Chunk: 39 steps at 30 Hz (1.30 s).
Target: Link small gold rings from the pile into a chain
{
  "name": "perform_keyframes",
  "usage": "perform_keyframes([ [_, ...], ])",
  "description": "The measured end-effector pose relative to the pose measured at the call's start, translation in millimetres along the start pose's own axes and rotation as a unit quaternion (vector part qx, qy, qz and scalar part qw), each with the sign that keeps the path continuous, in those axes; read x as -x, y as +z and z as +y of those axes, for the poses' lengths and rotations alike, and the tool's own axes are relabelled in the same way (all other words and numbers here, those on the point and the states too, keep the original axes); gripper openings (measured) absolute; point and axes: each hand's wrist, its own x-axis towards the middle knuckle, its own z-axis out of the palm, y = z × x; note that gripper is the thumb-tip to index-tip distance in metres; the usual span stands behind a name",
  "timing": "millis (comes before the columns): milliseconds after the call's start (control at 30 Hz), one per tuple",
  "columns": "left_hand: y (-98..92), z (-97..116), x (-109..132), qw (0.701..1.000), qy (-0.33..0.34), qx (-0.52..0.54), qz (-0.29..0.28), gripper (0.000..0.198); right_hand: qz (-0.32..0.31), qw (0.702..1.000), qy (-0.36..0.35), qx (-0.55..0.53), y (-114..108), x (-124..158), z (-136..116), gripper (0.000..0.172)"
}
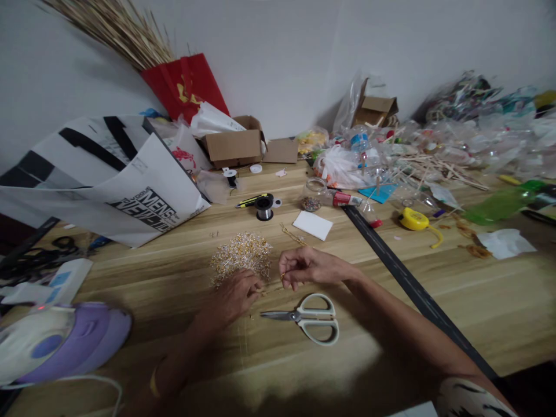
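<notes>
My left hand (238,292) is closed low over the table, at the near edge of a heap of small gold and clear beads (243,252). Whatever its fingertips hold is too small to make out. My right hand (309,266) faces it, thumb and fingers pinched on a tiny gold-coloured piece (282,277). A thin beaded strand seems to run between the hands, but it is blurred. Just beyond the right hand lies a gold chain (292,233). White-handled scissors (319,318) rest on the near side, blades pointing left.
Behind the beads stand a wire spool (264,208), a white card (313,225) and a jar of beads (313,197). A yellow tape measure (413,219) and plastic bottles occupy the right. At left are a large paper bag (143,191) and a purple-white iron (82,336).
</notes>
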Motion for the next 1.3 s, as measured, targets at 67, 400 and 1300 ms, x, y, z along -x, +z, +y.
perform_keyframes([
  [67,0.0,2,5,1.0,-0.006,-0.026,-0.005,0.014,-0.012,1.0,0.006,0.007,-5,0,1,0.008],
  [400,25.8,-21,23,0.997,0.027,-0.036,0.059,0.017,-0.038,0.997,0.067,-0.021,-3,3,27,0.017],
  [1300,12.5,-64,76,0.982,-0.14,-0.069,0.107,0.023,0.125,0.927,-0.073,0.345,39,-2,58,0.011],
])
